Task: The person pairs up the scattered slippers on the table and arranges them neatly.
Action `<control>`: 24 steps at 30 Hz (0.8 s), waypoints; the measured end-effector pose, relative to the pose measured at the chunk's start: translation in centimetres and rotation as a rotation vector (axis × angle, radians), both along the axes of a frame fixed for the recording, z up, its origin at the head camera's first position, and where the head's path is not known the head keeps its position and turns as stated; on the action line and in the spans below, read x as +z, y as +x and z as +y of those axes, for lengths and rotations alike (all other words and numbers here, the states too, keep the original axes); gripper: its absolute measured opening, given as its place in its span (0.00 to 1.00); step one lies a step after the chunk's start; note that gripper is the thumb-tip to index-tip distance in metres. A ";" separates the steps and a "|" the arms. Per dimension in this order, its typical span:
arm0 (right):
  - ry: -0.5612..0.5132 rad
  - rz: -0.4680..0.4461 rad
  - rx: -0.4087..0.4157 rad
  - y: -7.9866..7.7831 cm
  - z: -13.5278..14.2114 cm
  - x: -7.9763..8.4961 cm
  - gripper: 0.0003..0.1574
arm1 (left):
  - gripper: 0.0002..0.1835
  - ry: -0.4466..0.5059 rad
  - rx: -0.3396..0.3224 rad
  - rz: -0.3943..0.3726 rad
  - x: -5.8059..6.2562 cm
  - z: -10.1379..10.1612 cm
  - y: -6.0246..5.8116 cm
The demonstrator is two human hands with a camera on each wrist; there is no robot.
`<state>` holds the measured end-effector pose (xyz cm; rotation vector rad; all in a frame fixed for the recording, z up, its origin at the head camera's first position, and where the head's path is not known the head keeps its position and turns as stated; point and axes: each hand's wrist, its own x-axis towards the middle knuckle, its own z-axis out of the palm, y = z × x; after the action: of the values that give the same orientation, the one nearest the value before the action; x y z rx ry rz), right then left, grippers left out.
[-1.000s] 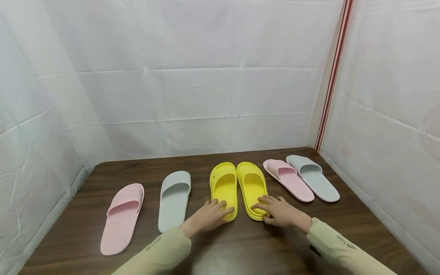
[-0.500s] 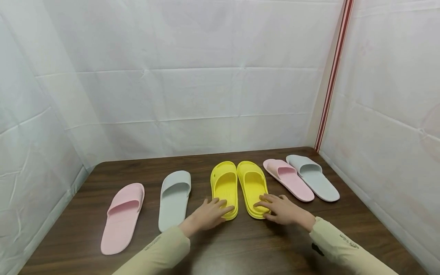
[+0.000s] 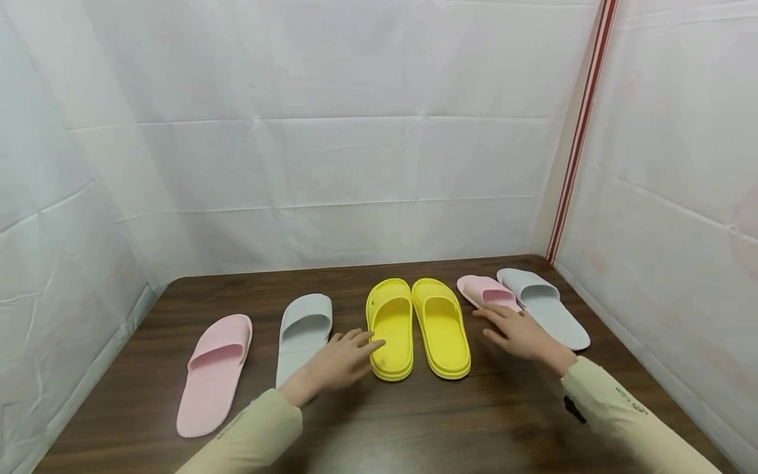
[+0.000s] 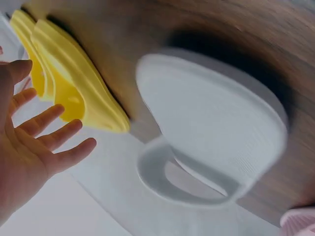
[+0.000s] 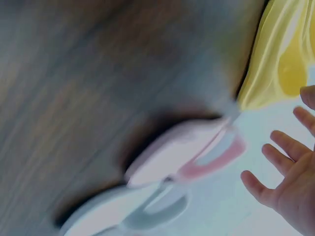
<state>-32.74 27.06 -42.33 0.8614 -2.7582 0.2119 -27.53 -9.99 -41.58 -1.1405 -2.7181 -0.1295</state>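
Two yellow slippers stand side by side in the middle of the table, the left yellow slipper and the right yellow slipper, toes away from me. My left hand hovers between the left yellow slipper and a pale grey slipper, fingers spread and holding nothing; the left wrist view shows its bare palm. Over a pink slipper on the right my right hand is held with loose, parted fingers, hiding that slipper's heel part. Beside it lies another pale grey slipper, angled alike.
A second pink slipper lies at the left of the dark wooden table. White sheeting hangs behind the table and along both sides. A red-striped strip runs down the back right corner.
Both hands have come off the yellow slippers. The right hand has moved right, over the pink slipper; the left has drawn back left towards the grey one.
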 end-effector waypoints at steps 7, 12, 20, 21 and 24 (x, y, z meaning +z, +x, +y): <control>-0.008 -0.053 -0.185 -3.2 3.6 1.7 0.29 | 0.23 0.080 0.049 0.022 1.1 -2.5 -0.5; 0.005 -0.104 -0.278 -5.8 5.3 2.3 0.32 | 0.21 0.118 0.115 0.056 1.6 -4.0 -1.4; 0.002 -0.184 -0.374 -8.1 6.5 2.5 0.33 | 0.19 0.171 0.180 0.087 1.8 -5.4 -3.4; 0.006 -0.191 -0.377 -8.2 6.4 2.5 0.33 | 0.19 0.175 0.189 0.091 1.8 -5.5 -3.6; 0.020 -0.219 -0.378 -8.6 6.2 2.4 0.33 | 0.18 0.169 0.221 0.109 1.4 -6.0 -4.3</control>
<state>-41.31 33.26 -39.97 0.3215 -3.0628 0.2184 -31.83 -16.02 -40.21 -0.7735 -2.6553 -0.2508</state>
